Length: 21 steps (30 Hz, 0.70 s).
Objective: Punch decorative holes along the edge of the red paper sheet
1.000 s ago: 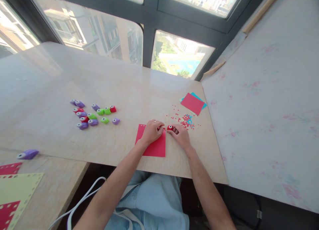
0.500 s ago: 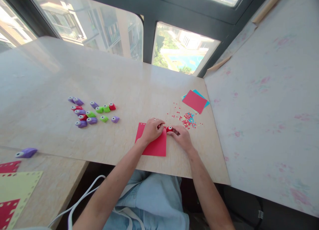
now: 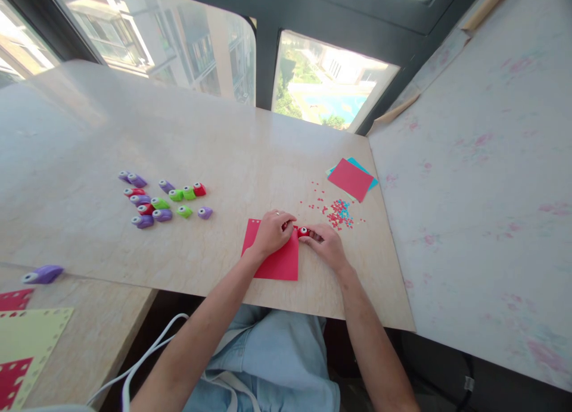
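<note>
A red sheet of paper (image 3: 277, 264) lies near the table's front edge, with small punched holes along its far edge. My left hand (image 3: 273, 232) rests over the far part of the sheet, its fingers closed on the paper near the far right corner. A ring shows on one finger. At that corner, a red paper punch (image 3: 303, 232) with a white and black top sits against the sheet's right edge. My right hand (image 3: 329, 245) grips the punch from the right. The inner fingertips of both hands are partly hidden.
Several purple, green and red punches (image 3: 161, 215) stand to the left. Small red and blue paper bits (image 3: 340, 214) lie scattered beyond my right hand, near stacked coloured paper (image 3: 350, 178). A lone purple punch (image 3: 43, 274) and punched sheets (image 3: 38, 327) lie far left.
The camera view has shifted slightly. Both hands, the red sheet and the punch keep almost the same positions, with the same hold.
</note>
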{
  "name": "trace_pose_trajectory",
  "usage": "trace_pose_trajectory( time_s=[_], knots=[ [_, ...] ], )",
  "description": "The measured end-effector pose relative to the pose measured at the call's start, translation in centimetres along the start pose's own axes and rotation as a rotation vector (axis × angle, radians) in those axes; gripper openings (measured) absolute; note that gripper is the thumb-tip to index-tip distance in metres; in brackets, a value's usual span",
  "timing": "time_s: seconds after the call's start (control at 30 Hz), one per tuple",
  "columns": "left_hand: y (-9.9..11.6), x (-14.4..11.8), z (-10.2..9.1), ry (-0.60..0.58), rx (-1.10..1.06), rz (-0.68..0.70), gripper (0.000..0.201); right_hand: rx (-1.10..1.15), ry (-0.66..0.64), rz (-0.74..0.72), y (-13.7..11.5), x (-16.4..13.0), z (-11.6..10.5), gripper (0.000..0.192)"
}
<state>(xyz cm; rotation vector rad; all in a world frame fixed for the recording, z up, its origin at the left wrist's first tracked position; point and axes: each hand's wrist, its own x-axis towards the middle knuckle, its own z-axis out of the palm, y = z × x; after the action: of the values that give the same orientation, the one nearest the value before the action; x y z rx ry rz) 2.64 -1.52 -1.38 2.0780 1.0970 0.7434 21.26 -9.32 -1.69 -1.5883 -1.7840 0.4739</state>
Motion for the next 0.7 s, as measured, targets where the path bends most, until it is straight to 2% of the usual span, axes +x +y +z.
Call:
trace_pose_trajectory(
  time_s=[0.7],
  knots=[
    [0.05, 0.05, -0.01, 0.001, 0.02, 0.012, 0.021, -0.015, 0.007, 0.021, -0.06, -0.2, -0.08, 0.037]
  ],
)
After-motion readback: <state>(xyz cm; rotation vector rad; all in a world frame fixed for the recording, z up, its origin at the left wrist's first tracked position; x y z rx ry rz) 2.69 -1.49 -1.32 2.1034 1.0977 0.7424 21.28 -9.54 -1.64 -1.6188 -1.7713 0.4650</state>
